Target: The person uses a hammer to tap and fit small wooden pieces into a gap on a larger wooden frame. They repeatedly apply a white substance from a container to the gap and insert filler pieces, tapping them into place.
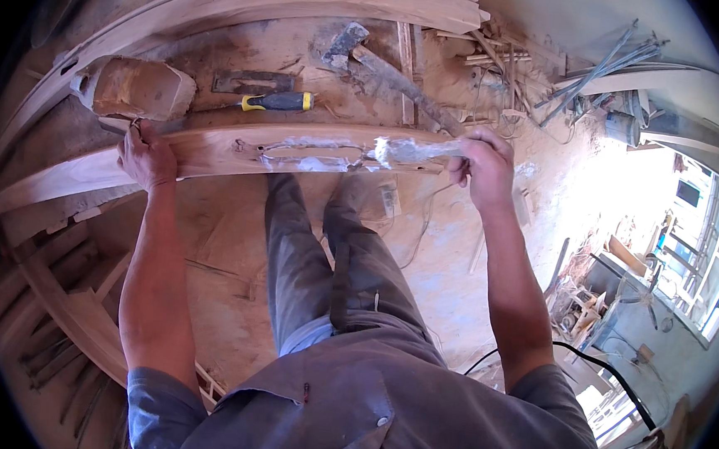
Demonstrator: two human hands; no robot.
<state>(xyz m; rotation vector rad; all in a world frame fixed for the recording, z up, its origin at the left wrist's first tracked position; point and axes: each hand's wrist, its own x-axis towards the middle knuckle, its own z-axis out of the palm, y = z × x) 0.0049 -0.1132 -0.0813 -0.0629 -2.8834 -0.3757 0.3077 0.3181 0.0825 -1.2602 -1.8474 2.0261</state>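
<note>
A long wooden rail (pixel 215 148) lies across the workbench edge in front of me, with several slots cut in its face and white glue smeared around them. My left hand (pixel 146 155) presses on the rail's left part. My right hand (pixel 485 162) grips a stick (pixel 415 151) coated in white glue, its tip over the rail near the right slot.
On the dusty bench (pixel 221 52) behind the rail lie a yellow-and-black handled chisel (pixel 276 101), a wooden mallet (pixel 135 88), a hatchet (pixel 387 72) and a dark flat bar (pixel 253 82). Curved timber pieces (pixel 62 304) stand at the left. Scrap sticks and metal rods (pixel 604 71) pile at the back right.
</note>
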